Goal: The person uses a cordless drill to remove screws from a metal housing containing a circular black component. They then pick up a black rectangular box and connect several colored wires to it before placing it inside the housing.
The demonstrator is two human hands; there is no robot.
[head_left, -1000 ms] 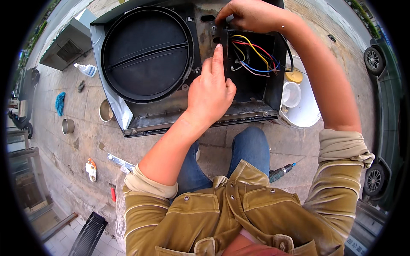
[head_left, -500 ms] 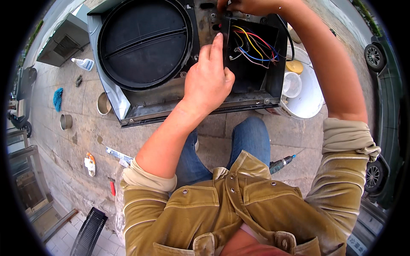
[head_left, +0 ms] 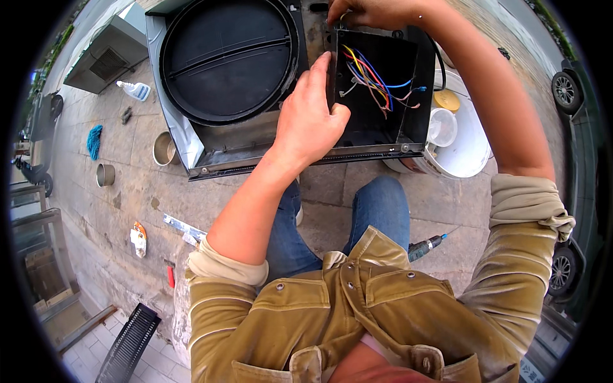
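A black metal box (head_left: 383,60) sits inside a dark appliance housing (head_left: 255,156). Loose yellow, red, blue and pale wires (head_left: 373,76) lie in it. My left hand (head_left: 311,121) reaches along the box's left wall. Its fingers are stretched out against that wall, and the thumb stands apart. At the far-left corner of the box is my right hand (head_left: 370,13), with curled fingers closed close to the edge. What those fingertips hold is hidden. Left of both hands is a large round black cover (head_left: 230,60) with a ridge across it.
A white bucket (head_left: 474,137) holding a clear plastic tub (head_left: 442,127) stands at the right. A power drill (head_left: 424,247) lies by my knee. On the paving at left are a spray bottle (head_left: 134,90), a blue cloth (head_left: 94,142) and a round metal can (head_left: 105,175).
The appliance has shifted slightly up and right in view. The wires in the box lie differently, bunched more to the left. My left fingers now lie closer together along the box wall.
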